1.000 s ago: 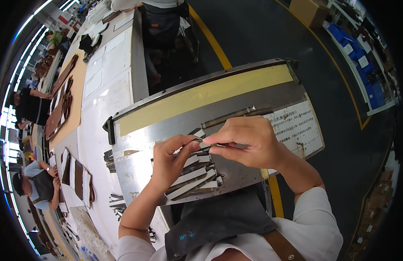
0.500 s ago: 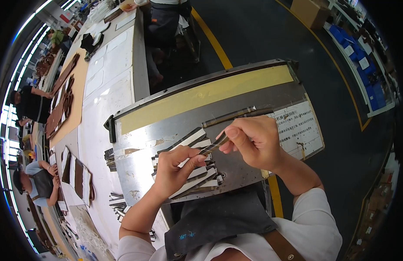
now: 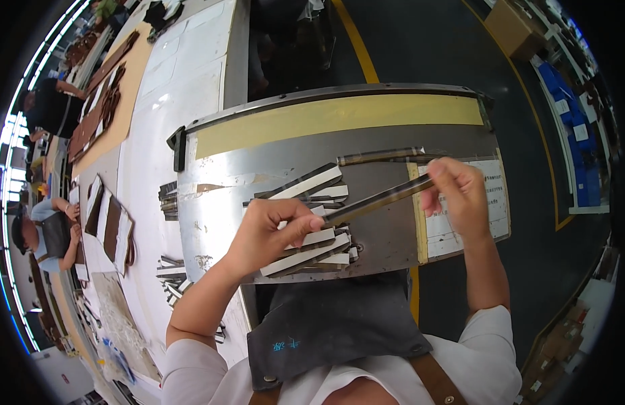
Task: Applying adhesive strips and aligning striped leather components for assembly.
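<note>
A dark narrow strip (image 3: 376,201) with a brownish edge stretches straight between my two hands above a metal work plate (image 3: 390,246). Thumb and fingers of my left hand (image 3: 270,233) pinch its left end, over a pile of strips. My right hand (image 3: 461,196) is closed on the other end, close to a printed sheet (image 3: 496,223) on the plate. Below and beside my left hand lie several black-and-white strips (image 3: 305,258), partly hidden by it. Another dark strip (image 3: 380,156) rests on the plate just beyond the held one.
A yellow band (image 3: 339,116) runs along the plate's far edge. To the left is a long white table (image 3: 147,202) with bundles of strips (image 3: 169,201) and brown pieces (image 3: 113,226); people work beyond it. Blue bins (image 3: 582,158) stand on a shelf at the right.
My hands have moved apart, the right one going farther right. The strip, short and angled between them before, now spans a longer straight line. The whole view has shifted slightly.
</note>
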{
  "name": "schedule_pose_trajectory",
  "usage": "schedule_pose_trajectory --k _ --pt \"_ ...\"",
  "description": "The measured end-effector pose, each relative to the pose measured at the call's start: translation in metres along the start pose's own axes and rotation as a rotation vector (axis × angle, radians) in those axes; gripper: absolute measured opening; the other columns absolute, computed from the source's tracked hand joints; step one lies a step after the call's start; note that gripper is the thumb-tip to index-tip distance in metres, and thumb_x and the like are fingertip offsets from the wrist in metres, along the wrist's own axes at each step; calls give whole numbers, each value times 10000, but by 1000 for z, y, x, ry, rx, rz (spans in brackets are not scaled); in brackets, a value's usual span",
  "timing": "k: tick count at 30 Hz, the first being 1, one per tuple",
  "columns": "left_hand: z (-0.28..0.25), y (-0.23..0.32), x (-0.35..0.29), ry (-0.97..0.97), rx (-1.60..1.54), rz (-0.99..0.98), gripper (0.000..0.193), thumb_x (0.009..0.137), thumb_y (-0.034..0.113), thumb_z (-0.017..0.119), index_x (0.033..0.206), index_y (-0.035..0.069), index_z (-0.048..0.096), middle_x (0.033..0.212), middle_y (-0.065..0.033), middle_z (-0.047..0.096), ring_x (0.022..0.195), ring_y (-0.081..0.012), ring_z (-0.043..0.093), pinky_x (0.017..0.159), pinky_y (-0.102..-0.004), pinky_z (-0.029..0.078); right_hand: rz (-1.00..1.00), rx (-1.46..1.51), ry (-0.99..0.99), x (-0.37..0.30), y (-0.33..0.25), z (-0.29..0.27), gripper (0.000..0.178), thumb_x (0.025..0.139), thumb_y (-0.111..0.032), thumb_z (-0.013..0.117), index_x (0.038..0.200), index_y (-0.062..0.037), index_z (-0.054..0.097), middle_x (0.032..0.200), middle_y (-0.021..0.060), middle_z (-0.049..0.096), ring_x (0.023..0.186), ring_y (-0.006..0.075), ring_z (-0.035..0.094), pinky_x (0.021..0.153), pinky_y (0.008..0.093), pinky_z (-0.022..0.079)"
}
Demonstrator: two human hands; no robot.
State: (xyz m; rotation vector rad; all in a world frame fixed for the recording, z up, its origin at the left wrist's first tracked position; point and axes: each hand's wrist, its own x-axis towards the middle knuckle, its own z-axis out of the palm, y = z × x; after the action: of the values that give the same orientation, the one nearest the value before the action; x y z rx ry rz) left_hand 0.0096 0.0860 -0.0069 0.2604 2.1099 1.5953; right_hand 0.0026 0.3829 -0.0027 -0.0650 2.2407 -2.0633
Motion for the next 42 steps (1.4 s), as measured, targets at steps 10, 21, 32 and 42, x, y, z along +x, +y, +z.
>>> schedule_pose_trajectory --k 10,21,32,42 --pt "-27 -25 7 445 575 392 73 868 68 715 893 -1 721 812 -78 689 644 -126 630 572 -272 501 -194 -1235 271 -4 20 -48 189 946 -158 594 1023 4 653 1039 89 624 891 247 597 761 373 494" --pt "-10 -38 29 332 822 575 218 788 29 735 1001 31 693 931 -91 623 867 -282 579 748 -374 512 -533 -1194 -308 22 37 30 412 934 -165 576 1297 28 554 1439 110 476 1352 298 405 1117 431 332" --pt "-51 -34 6 150 711 299 226 753 62 759 951 25 658 856 -113 608 846 -298 601 764 -381 494 -709 -750 -360 28 9 77 286 792 -31 692 1064 41 642 1128 131 601 1062 304 563 889 383 493" --pt "-16 -44 -15 133 836 350 276 705 189 805 913 62 674 962 -103 613 965 -292 587 836 -387 473 -589 -788 -600 28 17 107 397 742 -139 787 1084 11 651 1078 116 571 1018 293 540 877 384 482"
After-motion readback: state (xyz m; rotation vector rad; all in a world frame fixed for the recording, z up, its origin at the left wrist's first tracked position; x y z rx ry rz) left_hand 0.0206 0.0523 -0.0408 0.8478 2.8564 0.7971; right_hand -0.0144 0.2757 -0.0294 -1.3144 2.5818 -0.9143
